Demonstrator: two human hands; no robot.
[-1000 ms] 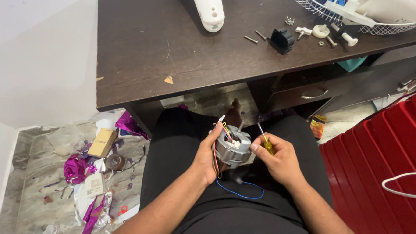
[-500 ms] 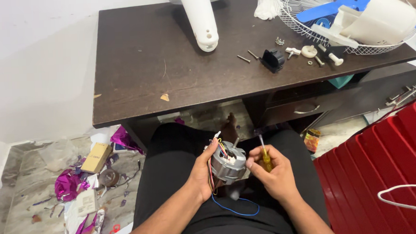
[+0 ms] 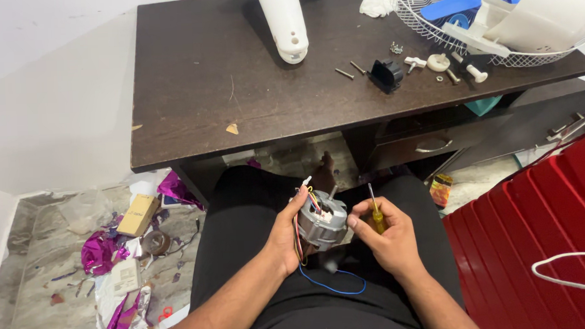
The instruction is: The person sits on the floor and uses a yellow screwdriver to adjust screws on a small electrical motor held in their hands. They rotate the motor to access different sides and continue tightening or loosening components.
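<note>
Over my lap, my left hand [image 3: 284, 240] grips a small grey electric motor [image 3: 321, 221] with coloured wires on top and a blue wire [image 3: 331, 286] trailing onto my black trousers. My right hand [image 3: 391, 239] holds a yellow-handled screwdriver [image 3: 375, 213] upright, its shaft pointing up, and its fingertips touch the motor's right side.
A dark wooden table [image 3: 236, 88] stands ahead with a white fan stand [image 3: 283, 20], loose screws [image 3: 351, 70], a black part [image 3: 387, 75], white knobs and a wire fan guard [image 3: 496, 17] holding blue blades and a white housing. A red plastic object [image 3: 545, 239] sits at right, litter [image 3: 125, 257] on the floor at left.
The view has tilted up, showing more of the table. Both hands stay on the motor and screwdriver over my lap, with little movement between them.
</note>
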